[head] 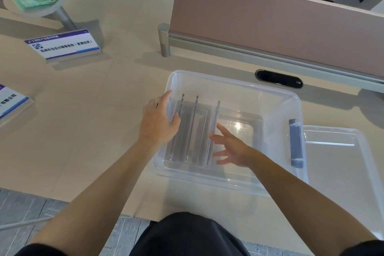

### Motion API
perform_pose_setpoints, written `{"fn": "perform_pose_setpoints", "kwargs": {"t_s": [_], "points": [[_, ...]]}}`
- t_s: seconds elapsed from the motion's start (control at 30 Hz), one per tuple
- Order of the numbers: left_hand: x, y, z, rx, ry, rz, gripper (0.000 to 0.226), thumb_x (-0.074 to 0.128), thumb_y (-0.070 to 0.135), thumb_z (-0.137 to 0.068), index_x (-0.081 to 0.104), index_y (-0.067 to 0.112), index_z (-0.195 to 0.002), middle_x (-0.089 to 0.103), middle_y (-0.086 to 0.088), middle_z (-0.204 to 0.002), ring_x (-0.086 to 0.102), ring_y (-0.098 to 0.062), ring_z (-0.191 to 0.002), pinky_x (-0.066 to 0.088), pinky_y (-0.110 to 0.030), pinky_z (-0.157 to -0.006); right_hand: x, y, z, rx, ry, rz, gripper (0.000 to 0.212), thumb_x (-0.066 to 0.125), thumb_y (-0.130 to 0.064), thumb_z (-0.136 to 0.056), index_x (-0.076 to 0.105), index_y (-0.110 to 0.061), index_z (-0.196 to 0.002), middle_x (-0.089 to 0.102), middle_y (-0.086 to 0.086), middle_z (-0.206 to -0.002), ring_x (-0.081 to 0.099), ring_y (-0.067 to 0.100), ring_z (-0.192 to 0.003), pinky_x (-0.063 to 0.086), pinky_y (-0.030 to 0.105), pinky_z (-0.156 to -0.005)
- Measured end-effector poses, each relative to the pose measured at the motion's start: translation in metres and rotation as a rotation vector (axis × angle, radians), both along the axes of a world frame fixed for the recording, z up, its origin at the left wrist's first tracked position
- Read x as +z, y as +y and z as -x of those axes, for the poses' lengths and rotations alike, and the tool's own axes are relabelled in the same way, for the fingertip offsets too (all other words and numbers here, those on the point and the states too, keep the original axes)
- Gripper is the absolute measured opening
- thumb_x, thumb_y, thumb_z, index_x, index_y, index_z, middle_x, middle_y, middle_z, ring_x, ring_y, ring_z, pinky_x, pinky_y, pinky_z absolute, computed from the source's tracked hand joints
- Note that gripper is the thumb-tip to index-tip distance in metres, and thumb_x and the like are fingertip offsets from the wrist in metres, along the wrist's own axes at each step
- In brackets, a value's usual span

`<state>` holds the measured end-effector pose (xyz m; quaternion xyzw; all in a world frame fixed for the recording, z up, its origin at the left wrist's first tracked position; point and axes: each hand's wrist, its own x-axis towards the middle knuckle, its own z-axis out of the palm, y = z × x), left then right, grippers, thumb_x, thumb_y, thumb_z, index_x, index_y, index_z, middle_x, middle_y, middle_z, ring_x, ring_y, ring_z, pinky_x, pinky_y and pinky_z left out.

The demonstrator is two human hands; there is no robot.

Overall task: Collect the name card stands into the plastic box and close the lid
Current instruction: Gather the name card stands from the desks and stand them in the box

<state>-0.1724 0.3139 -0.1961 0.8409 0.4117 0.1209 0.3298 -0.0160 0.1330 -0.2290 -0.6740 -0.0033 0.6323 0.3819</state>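
Three clear name card stands point(195, 127) stand upright, side by side, in the left half of the plastic box point(228, 81). The right hand point(232, 149) is inside the box with its fingers point(223, 131) spread and holding nothing. They are just beside the rightmost stand point(214, 131), and I cannot tell if they touch it. The left hand point(158, 120) grips the box's left wall, thumb inside, the other fingers outside along the rim. The right half of the box is bare, and a blue latch point(296, 143) sits on its right side. The lid point(336, 162) lies flat on the table point(104, 120), touching the box on the right. Two more stands remain on the table well to the left, a printed stand point(64, 45) farther back and a cut-off stand point(11, 102) at the frame edge.
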Motion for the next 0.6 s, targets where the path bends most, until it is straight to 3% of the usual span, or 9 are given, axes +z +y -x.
{"fn": "perform_pose_setpoints", "kwargs": {"t_s": [0.6], "points": [[-0.001, 0.002, -0.001, -0.009, 0.005, -0.002, 0.066, 0.06, 0.025, -0.086, 0.035, 0.027, -0.147, 0.052, -0.009, -0.122, 0.046, -0.033, -0.115, 0.04, -0.041, -0.1, -0.005, 0.018, 0.006, 0.048, 0.024, -0.037, 0.075, 0.064, -0.037, -0.093, 0.019, -0.048, -0.151, 0.018, 0.007, -0.165, 0.042, 0.053, -0.132, 0.045, 0.059, -0.102]]}}
